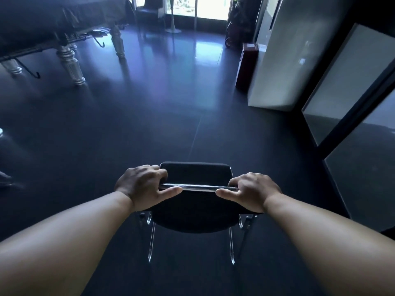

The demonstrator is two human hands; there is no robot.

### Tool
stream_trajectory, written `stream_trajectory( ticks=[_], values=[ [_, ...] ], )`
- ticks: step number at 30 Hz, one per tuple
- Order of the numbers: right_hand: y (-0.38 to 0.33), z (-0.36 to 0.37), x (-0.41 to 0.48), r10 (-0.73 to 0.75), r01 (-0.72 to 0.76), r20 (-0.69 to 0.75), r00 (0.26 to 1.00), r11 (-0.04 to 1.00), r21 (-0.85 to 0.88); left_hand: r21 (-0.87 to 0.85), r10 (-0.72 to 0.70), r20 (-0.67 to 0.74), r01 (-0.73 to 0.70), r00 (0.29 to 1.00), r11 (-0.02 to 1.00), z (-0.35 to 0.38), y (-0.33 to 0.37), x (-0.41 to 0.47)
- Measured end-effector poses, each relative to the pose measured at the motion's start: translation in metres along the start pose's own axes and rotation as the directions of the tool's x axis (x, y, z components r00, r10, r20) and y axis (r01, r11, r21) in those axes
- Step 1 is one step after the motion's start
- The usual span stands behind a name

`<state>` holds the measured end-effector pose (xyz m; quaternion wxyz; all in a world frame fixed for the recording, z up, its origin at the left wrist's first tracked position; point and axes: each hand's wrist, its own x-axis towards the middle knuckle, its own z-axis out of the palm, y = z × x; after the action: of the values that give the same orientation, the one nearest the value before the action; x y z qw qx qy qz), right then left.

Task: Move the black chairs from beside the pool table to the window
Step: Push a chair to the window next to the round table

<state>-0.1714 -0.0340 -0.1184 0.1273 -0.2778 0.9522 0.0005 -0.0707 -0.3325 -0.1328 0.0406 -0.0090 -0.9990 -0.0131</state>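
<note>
Hands [142,184] (both curled) grip chair [195,174].

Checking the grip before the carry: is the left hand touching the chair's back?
Touching. The head view shows the left hand curled over the top rail of the chair.

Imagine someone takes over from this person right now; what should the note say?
Left hand: grip curled round the top rail of the black chair.
Right hand: same rail, other end.
The chair is mid-room, with the pool table ahead to the left and the window far ahead.
Done: this chair is away from the table.
Left: take it across to the window; whether more chairs remain is not in view.
</note>
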Motion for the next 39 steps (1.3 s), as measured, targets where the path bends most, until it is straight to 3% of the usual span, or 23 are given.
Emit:
stream_trajectory(
  ticks=[14, 26, 39],
  values=[
    [0.026, -0.055, 0.223, -0.090, 0.091, -0.067, 0.994, 0.996, 0.012, 0.032, -0.012, -0.069, 0.014, 0.998, 0.999, 0.019, -0.100, 0.190],
    [0.031, -0.109, 0.428, -0.196, 0.195, -0.103, 0.975, 0.981, -0.015, 0.063, -0.126, -0.119, 0.134, 0.985, 0.989, 0.029, -0.197, 0.344],
    [0.014, -0.154, 0.627, -0.144, 0.149, -0.130, 0.981, 0.988, 0.030, 0.036, -0.089, -0.147, 0.096, 0.985, 0.995, 0.042, -0.326, 0.510]
  ],
)
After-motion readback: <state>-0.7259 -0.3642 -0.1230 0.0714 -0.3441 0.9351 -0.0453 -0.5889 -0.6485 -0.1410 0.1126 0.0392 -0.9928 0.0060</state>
